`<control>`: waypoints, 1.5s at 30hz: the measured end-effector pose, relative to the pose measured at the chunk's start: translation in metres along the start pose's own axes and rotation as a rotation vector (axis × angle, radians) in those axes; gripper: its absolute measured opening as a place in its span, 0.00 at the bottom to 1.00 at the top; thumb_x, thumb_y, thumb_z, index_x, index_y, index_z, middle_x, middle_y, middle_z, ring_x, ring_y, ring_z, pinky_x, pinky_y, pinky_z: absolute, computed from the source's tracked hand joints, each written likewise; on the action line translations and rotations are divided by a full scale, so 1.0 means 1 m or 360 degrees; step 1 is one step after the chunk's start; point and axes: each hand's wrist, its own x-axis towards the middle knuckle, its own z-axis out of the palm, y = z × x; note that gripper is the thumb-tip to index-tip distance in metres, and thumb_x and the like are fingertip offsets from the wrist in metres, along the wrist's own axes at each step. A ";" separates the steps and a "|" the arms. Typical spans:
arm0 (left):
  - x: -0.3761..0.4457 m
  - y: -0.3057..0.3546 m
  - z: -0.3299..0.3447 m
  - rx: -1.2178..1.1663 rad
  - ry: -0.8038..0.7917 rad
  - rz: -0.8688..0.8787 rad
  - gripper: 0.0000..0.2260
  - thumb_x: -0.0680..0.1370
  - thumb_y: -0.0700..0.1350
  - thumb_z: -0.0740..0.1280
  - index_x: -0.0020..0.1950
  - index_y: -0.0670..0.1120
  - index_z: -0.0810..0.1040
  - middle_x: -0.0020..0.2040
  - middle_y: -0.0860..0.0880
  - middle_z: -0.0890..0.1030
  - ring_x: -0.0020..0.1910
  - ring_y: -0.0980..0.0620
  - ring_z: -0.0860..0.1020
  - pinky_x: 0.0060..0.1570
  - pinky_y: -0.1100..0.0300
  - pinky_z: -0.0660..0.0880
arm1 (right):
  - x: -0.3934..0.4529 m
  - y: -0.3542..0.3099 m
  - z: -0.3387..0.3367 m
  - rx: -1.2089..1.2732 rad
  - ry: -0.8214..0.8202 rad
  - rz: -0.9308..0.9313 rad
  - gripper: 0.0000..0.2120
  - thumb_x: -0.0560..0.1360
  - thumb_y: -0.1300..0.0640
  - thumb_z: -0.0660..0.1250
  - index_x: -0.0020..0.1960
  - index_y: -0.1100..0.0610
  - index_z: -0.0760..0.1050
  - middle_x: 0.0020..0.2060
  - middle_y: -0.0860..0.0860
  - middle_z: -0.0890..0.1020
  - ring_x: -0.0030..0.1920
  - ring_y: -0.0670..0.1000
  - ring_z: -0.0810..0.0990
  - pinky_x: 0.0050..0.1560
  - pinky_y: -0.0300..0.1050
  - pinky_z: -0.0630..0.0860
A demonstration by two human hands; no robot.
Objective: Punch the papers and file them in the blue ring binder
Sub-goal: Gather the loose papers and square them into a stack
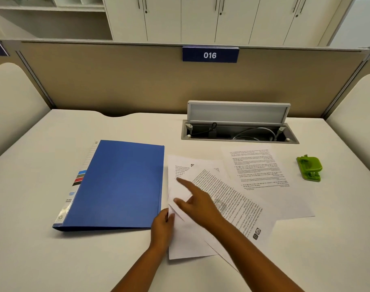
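**A:** From the head camera, what were the hands doing?

**B:** The left hand (162,225) sat at the left edge of the loose papers (232,199), its fingers curled onto the edge of the nearest sheet, gripping it. The right hand (197,202) lay over the same pile, fingers stretched out straight and pointing left, forefinger reaching across the top sheet. It was released, holding nothing.

**A:** And the blue ring binder?

**B:** Just left of the left hand, closed and flat on the surface (53,260). The blue ring binder (116,184) had its spine on the far-left side, and its right edge ran close beside the papers.

**A:** How were the papers lying?

**B:** Several printed sheets overlapped at differing angles under and around both hands. One more printed sheet (264,175) lay beyond and to the right of the right hand, its lower left part tucked under the pile.

**A:** The punch?

**B:** The green hole punch (309,168) stood well to the right of both hands, apart from the papers. Beyond the hands, an open cable tray (239,133) was set into the surface.
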 end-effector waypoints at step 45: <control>0.005 0.016 -0.008 -0.0193 -0.0057 -0.0034 0.12 0.78 0.37 0.59 0.61 0.40 0.72 0.55 0.41 0.78 0.47 0.47 0.77 0.44 0.57 0.75 | -0.026 0.074 -0.016 -0.0359 0.0244 0.0406 0.35 0.76 0.39 0.56 0.76 0.51 0.47 0.76 0.54 0.54 0.74 0.55 0.56 0.72 0.51 0.56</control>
